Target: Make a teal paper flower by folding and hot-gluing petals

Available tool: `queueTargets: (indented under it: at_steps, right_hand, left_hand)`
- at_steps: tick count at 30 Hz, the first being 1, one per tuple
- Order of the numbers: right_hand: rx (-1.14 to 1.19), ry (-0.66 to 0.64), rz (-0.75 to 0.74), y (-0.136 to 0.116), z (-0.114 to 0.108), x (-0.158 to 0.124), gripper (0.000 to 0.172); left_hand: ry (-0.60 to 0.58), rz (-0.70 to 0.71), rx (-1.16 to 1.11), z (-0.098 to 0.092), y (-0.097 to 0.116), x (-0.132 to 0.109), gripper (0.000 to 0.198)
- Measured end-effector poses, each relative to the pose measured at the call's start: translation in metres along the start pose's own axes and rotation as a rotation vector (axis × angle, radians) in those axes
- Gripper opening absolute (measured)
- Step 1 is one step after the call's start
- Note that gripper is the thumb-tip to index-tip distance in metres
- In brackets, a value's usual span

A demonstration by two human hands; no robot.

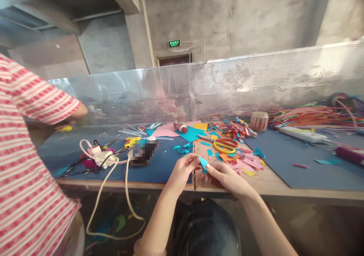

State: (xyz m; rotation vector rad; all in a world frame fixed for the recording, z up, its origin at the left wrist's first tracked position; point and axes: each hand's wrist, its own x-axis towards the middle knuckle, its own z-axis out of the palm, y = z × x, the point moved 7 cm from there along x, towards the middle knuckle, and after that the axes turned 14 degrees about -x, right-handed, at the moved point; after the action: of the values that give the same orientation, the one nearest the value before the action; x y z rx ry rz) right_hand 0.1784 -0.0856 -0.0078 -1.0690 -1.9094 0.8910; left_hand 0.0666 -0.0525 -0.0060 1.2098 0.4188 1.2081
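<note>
Both my hands meet over the front edge of the workbench (273, 186) and pinch one small folded piece of teal paper (203, 163). My left hand (183, 169) grips its left side with thumb and fingers closed. My right hand (223, 175) holds the right side, fingers curled. Just beyond the hands lie yellow-handled scissors (224, 147) on a heap of pink, orange and teal paper scraps (244, 161). A larger teal sheet (190, 134) and a glue stick (180, 127) lie farther back.
A person in a red-and-white striped shirt (31, 161) stands close at the left, arm reaching over the bench. Cream cables and chargers (102, 158) trail off the front edge. A tape roll (259, 120), coloured paper strips (313, 116) and a perforated metal screen (227, 85) line the back.
</note>
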Motion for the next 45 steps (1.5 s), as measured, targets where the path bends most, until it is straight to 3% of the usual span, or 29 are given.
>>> queueTargets:
  at_steps: [3, 9, 17, 24, 28, 34, 38, 45]
  right_hand:
    - [0.032, 0.108, 0.03, 0.006, -0.005, 0.001, 0.049]
    - [-0.047, 0.285, -0.029, 0.004, -0.014, -0.003, 0.031]
    - [-0.105, 0.386, -0.055, 0.0, -0.021, -0.007, 0.025]
    - [-0.085, 0.372, 0.026, 0.005, -0.019, -0.008, 0.031]
    - [-0.066, 0.359, 0.0, 0.001, -0.018, -0.008, 0.036]
    - [-0.079, 0.325, -0.005, 0.001, -0.017, -0.009, 0.029]
    - [-0.093, 0.349, 0.021, 0.007, -0.017, -0.005, 0.03]
    - [-0.079, 0.359, 0.027, 0.014, -0.015, 0.003, 0.038]
  left_hand:
    - [0.072, 0.004, -0.042, -0.003, 0.0, 0.0, 0.021]
    - [0.184, 0.04, -0.037, -0.008, 0.0, 0.0, 0.025]
    - [0.209, 0.047, 0.018, -0.007, 0.001, -0.001, 0.026]
    - [0.22, 0.029, 0.037, -0.006, 0.001, -0.002, 0.028]
    - [0.23, 0.011, 0.06, -0.007, -0.001, -0.001, 0.029]
    - [0.237, 0.024, 0.176, -0.009, 0.0, -0.002, 0.029]
    - [0.198, 0.087, 0.29, -0.008, 0.006, -0.003, 0.025]
    - [0.101, 0.007, 0.262, -0.003, -0.001, -0.002, 0.026]
